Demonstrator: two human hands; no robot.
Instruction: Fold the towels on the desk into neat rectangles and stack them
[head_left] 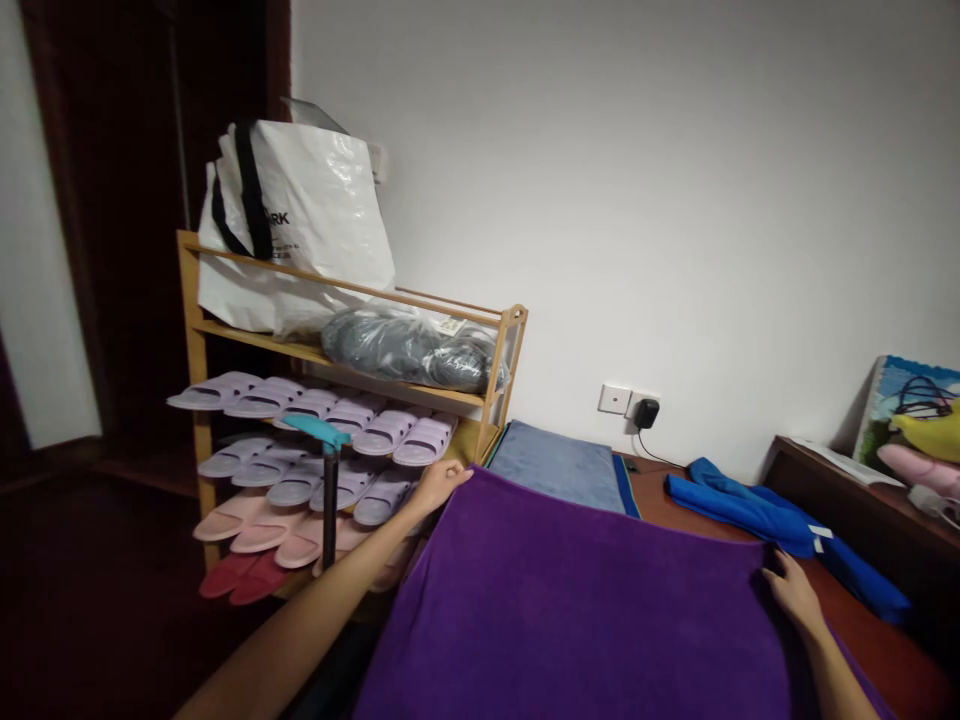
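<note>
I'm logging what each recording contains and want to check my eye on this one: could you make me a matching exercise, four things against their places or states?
Things:
1. purple cloth
2. white tote bag
3. black power adapter
4. blue cloth

Places or states:
A. plugged into a wall socket
B. lying bunched, with a white tag showing
C. held near its far edge by the left hand and right hand
D. standing on the top shelf of the wooden shoe rack

Right pairs: 1-C, 2-D, 3-A, 4-B
</note>
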